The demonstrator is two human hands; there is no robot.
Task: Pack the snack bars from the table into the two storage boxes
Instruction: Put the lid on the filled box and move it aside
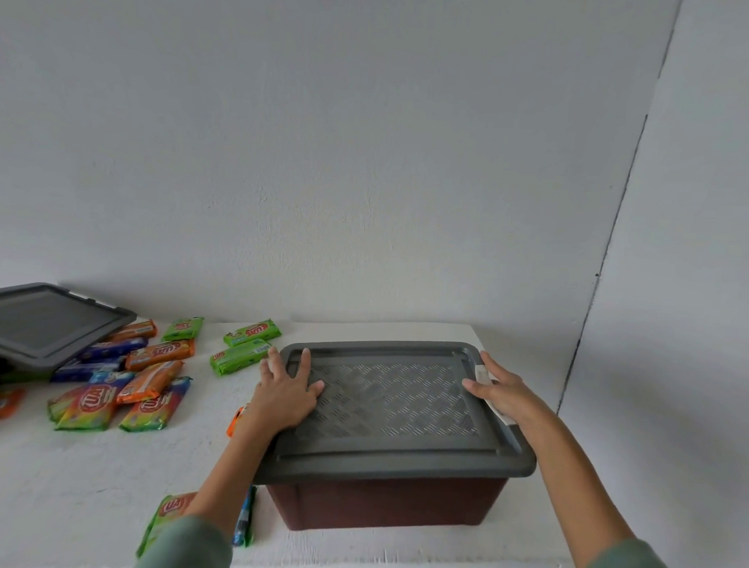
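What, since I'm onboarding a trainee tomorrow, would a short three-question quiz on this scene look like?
1. True or false: the grey lid sits on the brown box.
2. The loose snack bars lie: A left of the box, B on the lid, C right of the box.
3. What do both hands touch?
Key: 1 true; 2 A; 3 the lid, left hand and right hand alike.

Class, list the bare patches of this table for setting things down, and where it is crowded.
Bare: the table front left, between the heap of snack bars and the near edge; a thin strip behind the brown box. Crowded: left of the box, around the green bars.
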